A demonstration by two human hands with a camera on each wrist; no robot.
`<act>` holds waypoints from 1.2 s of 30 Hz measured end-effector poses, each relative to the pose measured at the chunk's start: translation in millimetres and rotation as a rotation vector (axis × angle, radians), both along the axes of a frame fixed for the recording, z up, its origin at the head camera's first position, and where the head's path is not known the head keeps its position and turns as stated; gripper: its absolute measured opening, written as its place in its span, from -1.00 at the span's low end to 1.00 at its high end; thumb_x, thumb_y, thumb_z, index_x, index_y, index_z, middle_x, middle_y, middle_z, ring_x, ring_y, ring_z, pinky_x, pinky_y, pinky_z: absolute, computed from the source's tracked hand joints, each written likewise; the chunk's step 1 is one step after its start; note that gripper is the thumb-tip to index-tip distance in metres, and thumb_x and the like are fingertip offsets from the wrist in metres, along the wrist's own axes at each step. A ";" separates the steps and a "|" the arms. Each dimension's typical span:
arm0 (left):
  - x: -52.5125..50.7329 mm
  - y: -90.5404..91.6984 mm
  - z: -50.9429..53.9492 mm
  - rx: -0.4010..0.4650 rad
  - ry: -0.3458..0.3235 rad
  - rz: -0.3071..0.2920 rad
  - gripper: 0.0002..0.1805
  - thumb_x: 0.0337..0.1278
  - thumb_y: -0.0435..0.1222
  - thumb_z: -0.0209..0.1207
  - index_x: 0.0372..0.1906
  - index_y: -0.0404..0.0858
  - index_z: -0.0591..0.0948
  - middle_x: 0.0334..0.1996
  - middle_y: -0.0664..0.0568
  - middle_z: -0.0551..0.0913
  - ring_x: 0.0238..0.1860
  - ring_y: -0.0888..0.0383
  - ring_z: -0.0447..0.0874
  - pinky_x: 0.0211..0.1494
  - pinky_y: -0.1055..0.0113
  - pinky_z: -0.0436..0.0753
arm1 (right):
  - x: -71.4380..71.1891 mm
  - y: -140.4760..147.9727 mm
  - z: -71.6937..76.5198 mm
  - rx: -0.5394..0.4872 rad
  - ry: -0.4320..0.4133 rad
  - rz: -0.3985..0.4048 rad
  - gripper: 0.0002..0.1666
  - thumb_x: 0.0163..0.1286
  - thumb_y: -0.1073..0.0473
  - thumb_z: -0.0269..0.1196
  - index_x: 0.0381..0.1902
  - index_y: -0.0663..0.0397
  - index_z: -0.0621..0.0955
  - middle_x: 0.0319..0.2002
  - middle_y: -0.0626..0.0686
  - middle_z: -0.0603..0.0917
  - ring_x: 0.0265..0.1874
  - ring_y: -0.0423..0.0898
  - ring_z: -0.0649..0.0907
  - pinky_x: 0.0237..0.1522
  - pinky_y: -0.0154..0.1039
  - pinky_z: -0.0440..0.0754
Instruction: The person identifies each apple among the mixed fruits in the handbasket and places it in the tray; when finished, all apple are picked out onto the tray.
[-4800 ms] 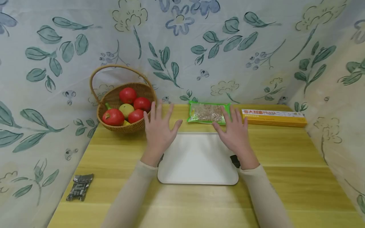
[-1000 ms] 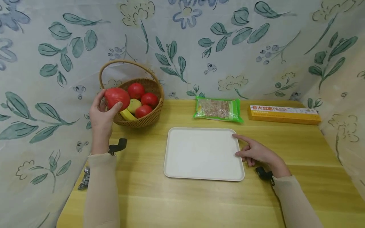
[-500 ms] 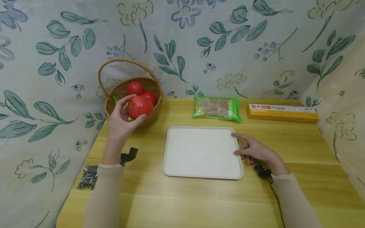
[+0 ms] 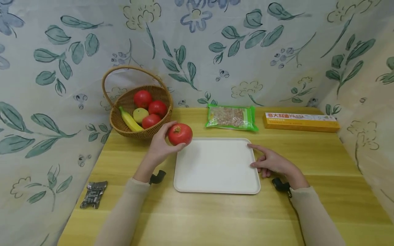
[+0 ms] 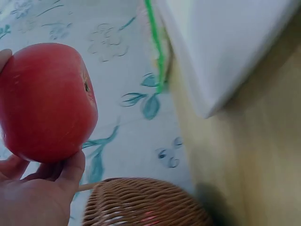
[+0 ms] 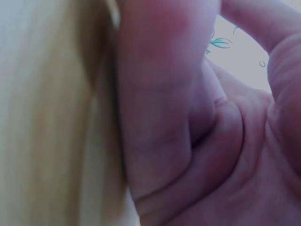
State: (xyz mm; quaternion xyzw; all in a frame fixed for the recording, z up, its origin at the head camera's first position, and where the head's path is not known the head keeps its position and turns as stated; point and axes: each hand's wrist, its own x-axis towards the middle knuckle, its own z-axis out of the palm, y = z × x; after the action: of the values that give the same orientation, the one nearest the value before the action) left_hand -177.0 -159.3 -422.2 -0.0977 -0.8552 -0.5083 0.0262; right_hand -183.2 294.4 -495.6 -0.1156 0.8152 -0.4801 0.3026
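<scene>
My left hand (image 4: pixel 160 145) grips a red pomegranate (image 4: pixel 180 134) between thumb and fingers. It holds the fruit above the left back corner of a white tray (image 4: pixel 217 165). In the left wrist view the pomegranate (image 5: pixel 47 102) fills the upper left, its small crown facing right. My right hand (image 4: pixel 275 163) rests at the tray's right edge: the straight index finger and the thumb touch the rim, apart from each other, and the other fingers are folded beside it. Close up, the right wrist view shows fingers (image 6: pixel 157 108) low over the wood; the fingertips are hidden.
At the back left stands a wicker basket (image 4: pixel 123 134) with a tall handle, a banana (image 4: pixel 129 119), a yellow-green fruit (image 4: pixel 140 115) and several red fruits (image 4: pixel 143 99). A green-edged noodle packet (image 4: pixel 231 117) and pasta box (image 4: pixel 301 122) lie behind the tray. A dark wrapped packet (image 4: pixel 93 194) lies left.
My left hand has carried the pomegranate from the basket rightward and toward me, to the tray's left back corner. The banana in the basket is uncovered. My right hand has stayed at the tray's rim.
</scene>
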 end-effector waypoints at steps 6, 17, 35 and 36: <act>-10.2 0.0 -23.4 -0.068 -0.071 -0.003 -0.06 -0.03 -0.22 0.62 0.50 -0.12 0.43 0.45 -0.06 0.49 0.50 -0.12 0.45 0.53 -0.15 0.54 | -1.7 -8.8 0.7 -0.022 0.004 0.008 0.11 0.50 0.09 0.39 0.75 -0.04 0.00 -0.51 0.09 0.71 -0.69 -0.08 0.70 -0.64 -0.23 0.67; -22.9 -0.3 -48.5 -0.211 -0.133 -0.047 -0.05 0.02 -0.11 0.60 0.52 -0.06 0.39 0.46 -0.05 0.46 0.47 -0.15 0.42 0.51 -0.26 0.51 | -1.5 -14.7 -6.3 -0.040 -0.010 -0.006 0.11 0.49 0.10 0.40 0.75 -0.03 0.00 -0.51 0.09 0.72 -0.70 -0.08 0.69 -0.65 -0.24 0.66; -8.3 5.4 -12.8 -0.169 0.022 -0.105 0.01 0.07 -0.15 0.60 0.61 -0.13 0.34 0.61 -0.09 0.33 0.65 -0.14 0.24 0.65 -0.22 0.34 | 0.3 1.2 -1.8 0.000 -0.001 -0.007 0.11 0.50 0.09 0.39 0.75 -0.01 -0.01 -0.50 0.08 0.73 -0.69 -0.08 0.69 -0.64 -0.23 0.68; -6.6 2.6 -1.8 -0.140 0.062 -0.104 -0.03 0.09 -0.18 0.59 0.60 -0.14 0.36 0.60 -0.08 0.37 0.64 -0.12 0.27 0.66 -0.19 0.34 | 0.4 1.8 -1.6 0.001 -0.002 -0.009 0.11 0.50 0.09 0.39 0.75 -0.01 -0.01 -0.50 0.07 0.73 -0.69 -0.08 0.69 -0.64 -0.23 0.68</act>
State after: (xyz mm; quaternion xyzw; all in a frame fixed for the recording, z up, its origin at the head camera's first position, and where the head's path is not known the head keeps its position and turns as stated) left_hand -183.6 -156.7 -424.0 -0.1591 -0.8813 -0.4445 0.0195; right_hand -182.8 296.3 -497.1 -0.1113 0.8155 -0.4814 0.3015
